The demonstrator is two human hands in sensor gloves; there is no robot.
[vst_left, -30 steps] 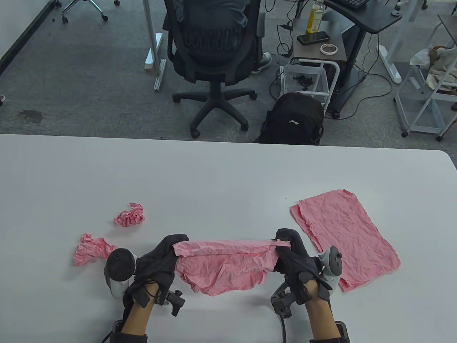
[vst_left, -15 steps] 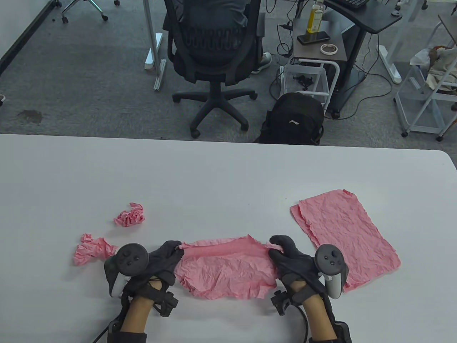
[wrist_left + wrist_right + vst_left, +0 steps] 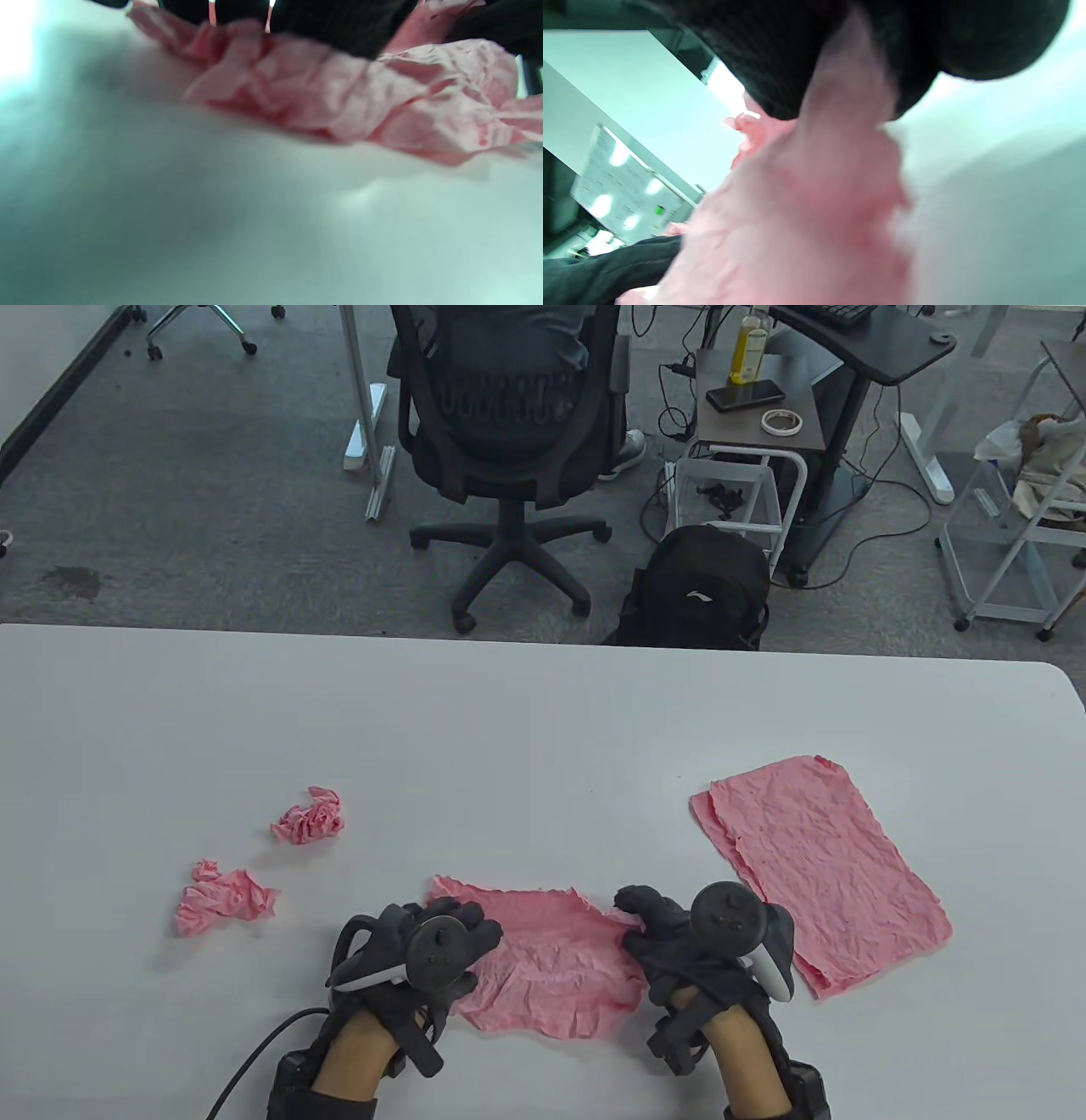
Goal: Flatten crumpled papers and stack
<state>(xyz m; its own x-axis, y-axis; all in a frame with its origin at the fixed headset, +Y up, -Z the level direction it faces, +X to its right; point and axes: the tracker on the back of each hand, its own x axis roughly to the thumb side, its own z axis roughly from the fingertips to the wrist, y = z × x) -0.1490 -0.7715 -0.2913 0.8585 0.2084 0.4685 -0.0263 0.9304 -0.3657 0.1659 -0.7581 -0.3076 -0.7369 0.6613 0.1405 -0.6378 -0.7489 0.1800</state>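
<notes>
A wrinkled pink paper sheet (image 3: 551, 963) lies spread on the white table (image 3: 526, 729) between my hands. My left hand (image 3: 475, 929) lies palm down on the sheet's left part, fingers spread over it. My right hand (image 3: 636, 903) pinches the sheet's far right corner low at the table. The left wrist view shows the sheet (image 3: 339, 97) under my gloved fingers (image 3: 331, 21). The right wrist view shows paper (image 3: 797, 212) running up between my fingers (image 3: 780, 51). A stack of flattened pink sheets (image 3: 831, 865) lies to the right.
Two crumpled pink paper balls lie to the left: one (image 3: 310, 816) farther back, one (image 3: 222, 897) nearer my left hand. An office chair (image 3: 509, 415) and a black backpack (image 3: 700, 589) stand on the floor beyond the table's far edge.
Both hands held the sheet stretched above the table, then lowered it and moved closer together. The sheet now lies on the table, with the left hand flat on it.
</notes>
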